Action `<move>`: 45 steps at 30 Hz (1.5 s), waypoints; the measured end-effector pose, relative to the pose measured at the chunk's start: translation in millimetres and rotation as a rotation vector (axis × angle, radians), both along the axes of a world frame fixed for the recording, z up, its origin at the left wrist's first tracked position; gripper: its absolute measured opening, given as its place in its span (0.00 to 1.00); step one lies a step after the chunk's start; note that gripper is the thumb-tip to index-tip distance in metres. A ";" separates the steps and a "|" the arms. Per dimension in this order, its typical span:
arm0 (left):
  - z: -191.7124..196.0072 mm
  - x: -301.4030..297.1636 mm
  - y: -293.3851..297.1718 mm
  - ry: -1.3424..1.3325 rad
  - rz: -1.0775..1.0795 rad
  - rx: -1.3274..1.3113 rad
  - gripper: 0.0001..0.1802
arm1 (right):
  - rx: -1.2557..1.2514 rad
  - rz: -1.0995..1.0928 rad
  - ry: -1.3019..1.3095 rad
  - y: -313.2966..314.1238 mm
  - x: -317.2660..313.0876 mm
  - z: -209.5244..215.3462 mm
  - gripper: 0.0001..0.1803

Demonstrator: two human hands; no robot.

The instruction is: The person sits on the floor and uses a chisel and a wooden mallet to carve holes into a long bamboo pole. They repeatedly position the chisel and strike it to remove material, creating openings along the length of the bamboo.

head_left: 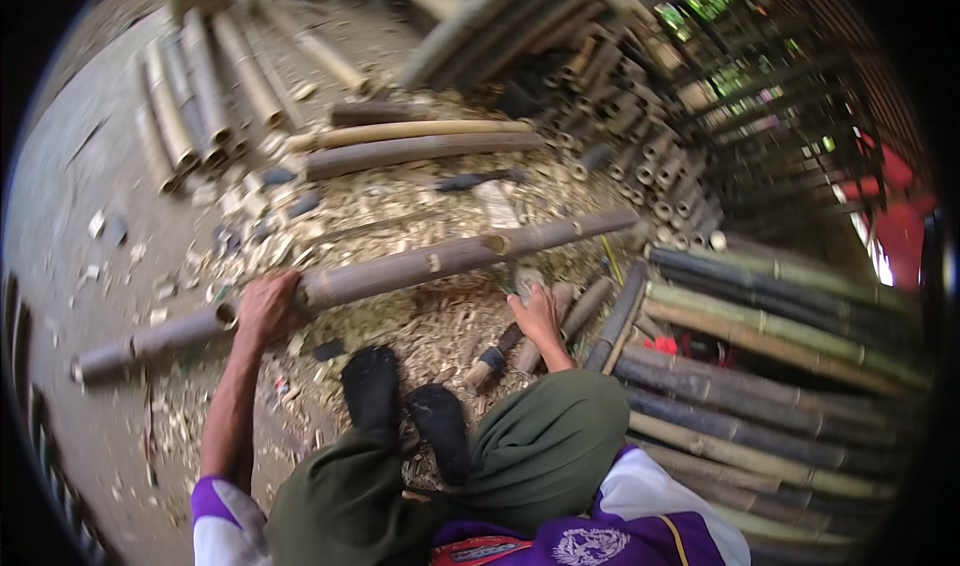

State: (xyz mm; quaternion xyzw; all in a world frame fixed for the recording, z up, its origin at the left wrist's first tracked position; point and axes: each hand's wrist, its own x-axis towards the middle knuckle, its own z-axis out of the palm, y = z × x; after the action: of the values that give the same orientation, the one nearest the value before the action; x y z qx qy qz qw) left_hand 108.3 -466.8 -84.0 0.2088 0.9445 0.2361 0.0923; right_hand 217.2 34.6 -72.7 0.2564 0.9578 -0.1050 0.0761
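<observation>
A long grey-brown bamboo pole [390, 274] lies aslant in front of me, its right end farther off. Holes are cut along it, one of them beside my left hand [268, 304]. That hand is closed round the pole left of its middle. My right hand [538, 318] is on the near side of the pole, fingers bent round a small greyish thing [527, 282], too blurred to name. Below it lies a short wooden piece with a dark wrapping [490, 364], next to short bamboo lengths [587, 306]. My feet in black socks [372, 391] rest on the chips.
Wood chips [420, 211] cover the ground around the pole. Long bamboo poles [760, 396] are stacked at the right. Cut bamboo tubes [660, 156] are heaped at the far right, others [205, 86] lie at the far left. Two bamboo lengths [420, 150] lie beyond the pole.
</observation>
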 end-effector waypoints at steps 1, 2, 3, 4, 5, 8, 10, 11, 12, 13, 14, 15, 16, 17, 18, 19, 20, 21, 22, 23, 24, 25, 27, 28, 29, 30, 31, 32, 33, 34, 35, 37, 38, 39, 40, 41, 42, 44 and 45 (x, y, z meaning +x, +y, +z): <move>1.2 -0.7 2.6 -0.017 0.012 -0.006 0.26 | 0.026 -0.042 -0.042 7.3 -8.9 8.3 0.41; -2.4 0.2 4.4 -0.023 -0.006 0.001 0.27 | 0.074 -0.086 -0.055 20.5 -5.5 6.6 0.41; -6.3 -2.5 8.3 -0.047 -0.009 0.007 0.29 | 0.101 -0.118 -0.068 36.7 -2.5 2.0 0.42; 0.4 -0.3 8.4 -0.073 0.007 -0.006 0.30 | 0.130 -0.139 -0.084 43.8 0.1 -4.4 0.42; 5.5 1.3 9.1 -0.097 0.028 -0.017 0.30 | 0.138 -0.151 -0.098 50.8 0.2 -8.9 0.42; 2.1 -3.9 -7.4 -0.085 -0.006 -0.044 0.32 | 0.122 -0.142 -0.196 46.0 -5.9 -11.5 0.44; 3.7 -1.8 -24.3 -0.118 0.023 -0.036 0.32 | 0.144 -0.112 -0.218 39.4 -9.8 -15.4 0.45; 5.7 -2.2 -28.7 -0.133 0.029 -0.028 0.32 | 0.165 -0.082 -0.193 41.0 -9.2 -19.6 0.45; 7.4 -2.9 -30.7 -0.216 0.056 -0.072 0.34 | 0.186 -0.054 -0.168 42.6 -8.5 -24.0 0.44; 7.0 -3.5 -31.7 -0.178 0.043 -0.067 0.34 | 0.211 -0.025 -0.134 44.4 -12.8 -24.3 0.44; 5.8 -1.7 -33.0 -0.141 0.027 -0.063 0.34 | 0.265 0.030 -0.089 48.9 -7.2 -32.1 0.42; 5.1 -2.6 -33.3 -0.104 0.010 -0.059 0.34 | 0.276 0.033 -0.057 52.8 -8.9 -37.0 0.42; 9.5 -2.2 -29.7 -0.119 0.036 -0.027 0.35 | 0.285 0.037 -0.033 53.3 -8.2 -39.9 0.41; 6.4 -1.9 -30.2 -0.109 0.042 -0.013 0.35 | 0.294 0.040 -0.010 54.0 -7.3 -42.9 0.41; 2.3 -0.5 -31.8 -0.099 0.047 0.001 0.35 | 0.302 0.062 0.028 55.8 -8.8 -45.6 0.41; 2.2 -2.1 -29.0 -0.086 0.049 0.020 0.35 | 0.320 0.051 0.071 57.6 -8.8 -46.6 0.40; 4.0 -2.1 -29.2 -0.114 0.050 0.006 0.35 | 0.337 0.040 0.115 58.4 -8.9 -48.3 0.39; 8.0 -0.8 -32.3 -0.142 0.052 -0.009 0.34 | 0.354 0.029 0.159 59.2 -8.9 -51.0 0.39; 14.2 0.7 -33.2 -0.170 0.057 -0.023 0.34 | 0.325 -0.043 0.138 65.5 -7.7 -52.7 0.37; 16.7 2.1 -34.5 -0.154 0.064 -0.009 0.34 | 0.340 -0.073 0.145 77.0 -6.2 -54.9 0.37; 17.2 2.7 -38.9 -0.138 0.071 0.006 0.34 | 0.355 -0.104 0.151 89.0 -7.6 -57.7 0.36; 17.2 2.2 -45.0 -0.121 0.074 0.018 0.34 | 0.368 -0.139 0.159 96.8 -10.4 -60.7 0.36; 10.9 1.8 -61.4 -0.084 0.067 0.015 0.35 | 0.298 -0.289 0.091 104.0 -31.5 -50.4 0.34; 5.8 0.9 -67.4 -0.053 0.056 0.015 0.35 | 0.274 -0.341 0.060 109.3 -38.2 -44.5 0.34; 4.9 -1.3 -71.2 -0.022 0.046 0.013 0.36 | 0.246 -0.391 0.028 110.8 -44.8 -38.7 0.33; 3.7 -4.6 -74.8 -0.055 0.047 0.012 0.38 | 0.251 -0.428 -0.010 111.1 -51.0 -33.8 0.34; 4.3 -9.7 -74.1 -0.071 0.040 -0.010 0.40 | 0.254 -0.449 -0.024 118.2 -51.2 -34.0 0.35; 6.0 -16.0 -73.4 -0.087 0.033 -0.031 0.41 | 0.258 -0.470 -0.039 126.4 -49.9 -32.7 0.35; 6.1 -21.2 -73.5 -0.103 0.027 -0.052 0.42 | 0.261 -0.490 -0.054 133.1 -48.9 -32.6 0.36; 1.7 -26.2 -76.6 -0.046 0.016 -0.030 0.44 | 0.253 -0.509 -0.082 134.6 -50.6 -31.1 0.37; 0.2 -29.6 -82.9 -0.041 0.026 -0.046 0.43 | 0.250 -0.520 -0.078 135.2 -51.4 -30.1 0.37; 1.3 -38.9 -93.1 -0.043 0.044 -0.060 0.41 | 0.243 -0.541 -0.071 135.7 -52.1 -29.0 0.37; -4.9 -44.2 -101.2 -0.047 0.048 -0.077 0.41 | 0.236 -0.554 -0.081 138.6 -52.7 -28.7 0.38; -7.0 -47.6 -106.9 -0.005 0.060 -0.062 0.40 | 0.229 -0.565 -0.089 143.1 -53.8 -27.8 0.38; -5.8 -50.7 -113.2 -0.020 0.067 -0.046 0.40 | 0.220 -0.574 -0.100 142.6 -55.7 -27.3 0.38; -5.2 -52.7 -118.7 -0.035 0.074 -0.031 0.40 | 0.208 -0.576 -0.101 140.9 -56.9 -27.3 0.39; -4.6 -53.4 -124.3 -0.050 0.078 -0.046 0.40 | 0.196 -0.577 -0.101 139.5 -58.2 -26.7 0.39; 8.8 -57.0 -120.4 -0.084 0.081 -0.069 0.40 | 0.185 -0.584 -0.119 141.6 -57.7 -25.7 0.40; 5.0 -57.8 -122.2 -0.067 0.078 -0.072 0.41 | 0.181 -0.588 -0.134 148.0 -56.1 -26.0 0.41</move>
State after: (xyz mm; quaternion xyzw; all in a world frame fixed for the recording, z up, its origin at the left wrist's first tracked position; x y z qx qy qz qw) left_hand 50.5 -588.9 -78.9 0.1603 0.9562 0.2123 0.1218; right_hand 161.1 182.5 -98.7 0.5346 0.8409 -0.0197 0.0822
